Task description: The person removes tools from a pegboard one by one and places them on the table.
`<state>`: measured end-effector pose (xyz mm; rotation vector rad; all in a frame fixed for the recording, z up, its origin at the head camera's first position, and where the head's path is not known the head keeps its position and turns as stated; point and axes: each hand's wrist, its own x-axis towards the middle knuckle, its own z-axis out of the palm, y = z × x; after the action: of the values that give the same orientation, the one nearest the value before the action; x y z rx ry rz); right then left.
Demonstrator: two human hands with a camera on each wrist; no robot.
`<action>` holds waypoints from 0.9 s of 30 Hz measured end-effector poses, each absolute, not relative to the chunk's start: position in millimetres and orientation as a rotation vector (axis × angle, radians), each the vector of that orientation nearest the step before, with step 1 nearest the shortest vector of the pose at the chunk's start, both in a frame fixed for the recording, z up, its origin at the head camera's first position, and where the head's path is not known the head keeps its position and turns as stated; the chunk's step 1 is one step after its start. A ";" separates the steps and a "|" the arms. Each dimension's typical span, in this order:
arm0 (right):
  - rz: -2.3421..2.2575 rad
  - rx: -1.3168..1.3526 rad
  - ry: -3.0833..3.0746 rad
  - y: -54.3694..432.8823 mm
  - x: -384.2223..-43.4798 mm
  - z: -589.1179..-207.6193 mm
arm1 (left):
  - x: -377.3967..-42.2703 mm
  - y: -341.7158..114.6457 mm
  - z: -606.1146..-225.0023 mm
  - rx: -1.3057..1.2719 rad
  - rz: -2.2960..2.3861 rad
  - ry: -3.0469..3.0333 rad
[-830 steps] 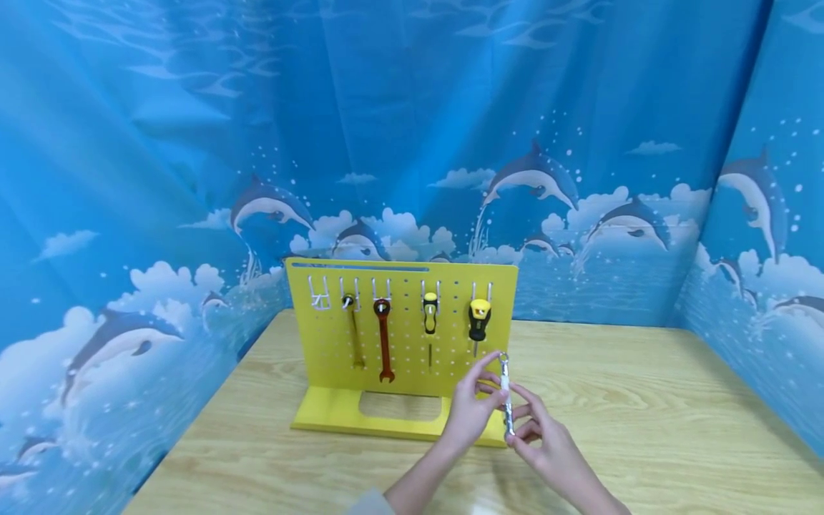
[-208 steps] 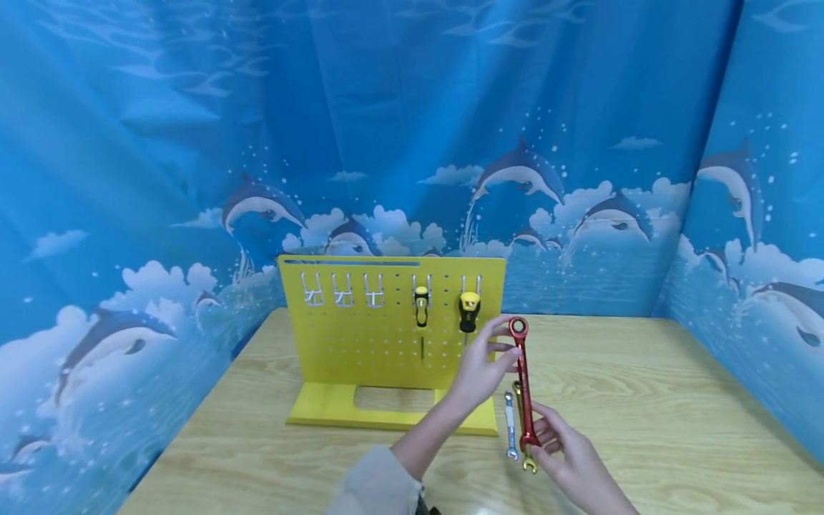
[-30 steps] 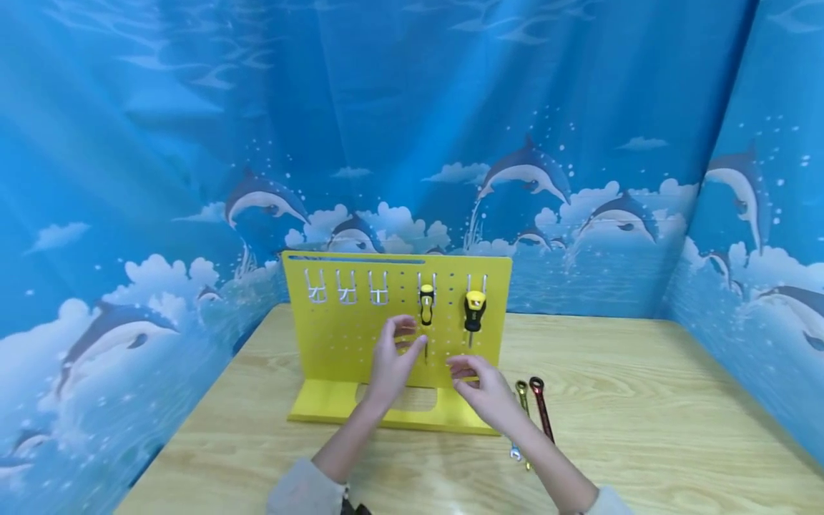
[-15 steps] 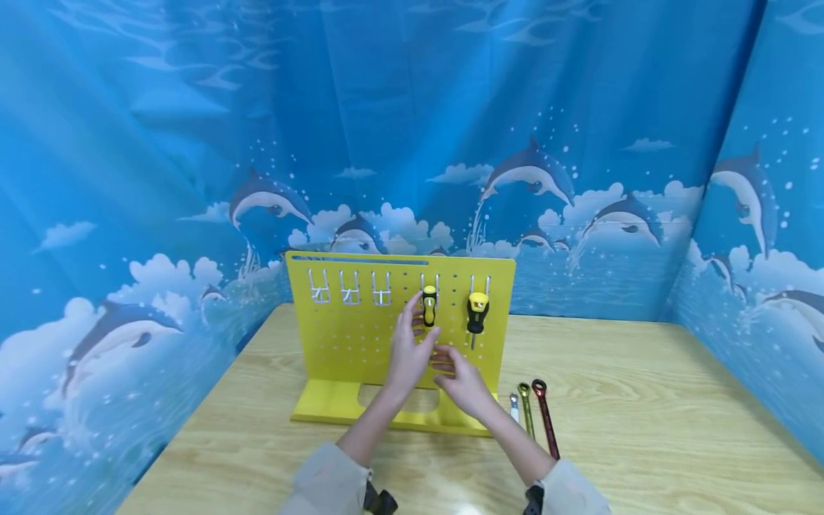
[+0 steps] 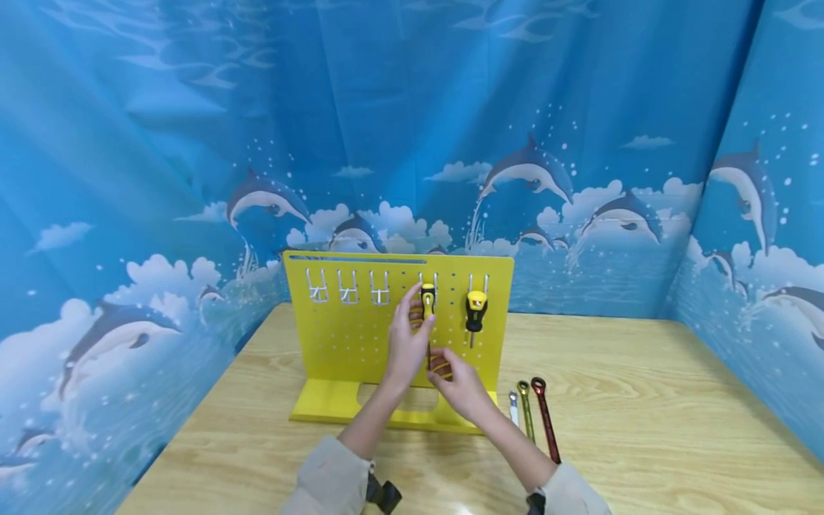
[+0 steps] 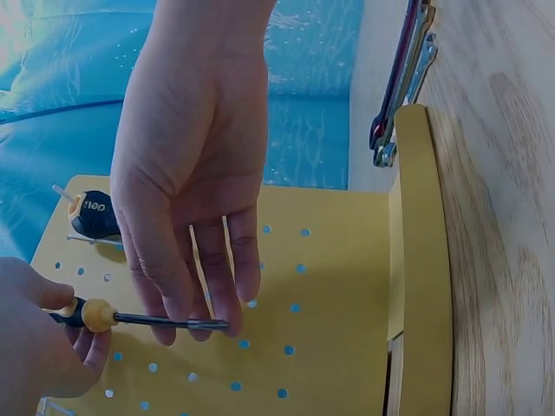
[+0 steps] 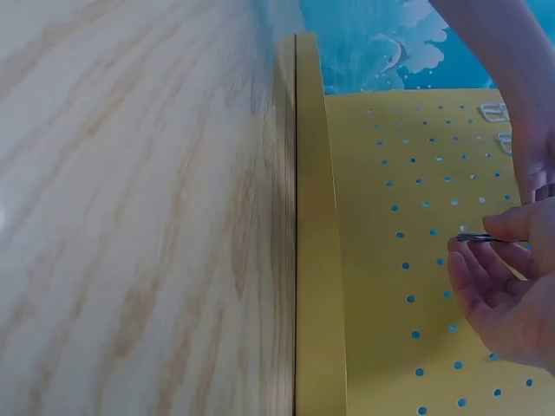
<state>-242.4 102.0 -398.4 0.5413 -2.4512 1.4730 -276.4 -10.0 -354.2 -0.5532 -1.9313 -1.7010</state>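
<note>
A yellow-and-black screwdriver (image 5: pixel 428 299) stands upright in front of its hook on the yellow pegboard (image 5: pixel 347 343). My left hand (image 5: pixel 405 347) grips its handle, thumb in front and fingers behind. Lower down, my right hand (image 5: pixel 460 383) pinches the shaft near its tip. The left wrist view shows the dark shaft (image 6: pixel 160 321) lying across the right fingers, and in the right wrist view the tip (image 7: pixel 475 237) sits between thumb and fingertips. A thicker yellow-and-black screwdriver (image 5: pixel 476 309) hangs on the hook to the right.
Right of the pegboard base, a silver wrench (image 5: pixel 513 406), a gold wrench (image 5: pixel 526 411) and a red wrench (image 5: pixel 546 418) lie side by side on the wooden table (image 5: pixel 644 400). Bare wire hooks (image 5: pixel 348 295) line the board's upper left. A blue dolphin curtain hangs behind.
The silver, gold and red wrenches went from hands and hooks to the table. Within the last second, my left hand rose to the screwdriver handle and gripped it; my right hand moved left onto the shaft.
</note>
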 end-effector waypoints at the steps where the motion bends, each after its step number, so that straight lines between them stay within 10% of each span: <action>1: 1.464 0.546 -2.450 101.9 -241.9 -398.0 | -275.6 -10.2 -353.3 -0.553 -1.702 -1.933; 27: 1.379 0.670 -2.459 106.0 -208.0 -385.2 | -247.5 -18.1 -338.0 -0.551 -1.787 -2.018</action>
<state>-208.0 106.0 -385.2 0.6702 -2.4591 1.3795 -247.5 -18.1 -338.0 -0.5515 -2.0180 -1.7870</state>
